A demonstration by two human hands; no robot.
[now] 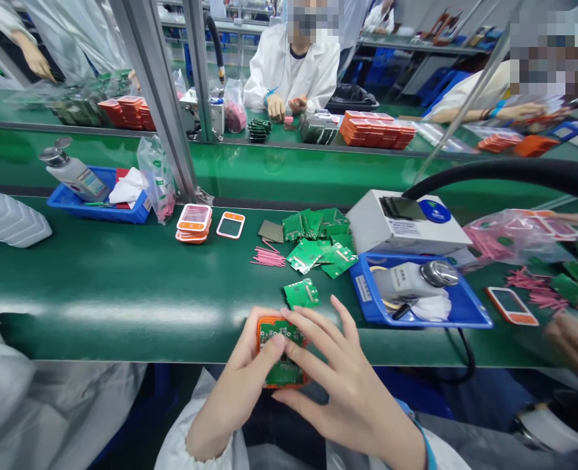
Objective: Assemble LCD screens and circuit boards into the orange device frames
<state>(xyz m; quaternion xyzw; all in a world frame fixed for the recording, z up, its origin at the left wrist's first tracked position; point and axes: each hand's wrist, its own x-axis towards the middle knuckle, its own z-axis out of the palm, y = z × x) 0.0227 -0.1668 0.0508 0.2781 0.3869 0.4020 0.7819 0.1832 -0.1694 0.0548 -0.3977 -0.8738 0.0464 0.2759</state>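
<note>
Between my hands, at the near edge of the green bench, is an orange casing [260,333] with a green circuit board [285,373] lying in it. My left hand [242,372] grips the casing's left side, its thumb pressing on the board. My right hand [335,365] rests over the right side, index fingertip on the board, the other fingers spread. A loose circuit board [302,293] lies just beyond my fingers. Farther back are a heap of green circuit boards [318,241], pink strips [269,256] and a grey square piece [271,231].
A stack of orange-and-white casings [193,223] and a single casing [230,225] lie to the left. A blue tray [367,307] with a pump bottle and a white box [406,225] stand right. A metal post [159,98] rises behind. A co-worker's hand [575,343] is at far right.
</note>
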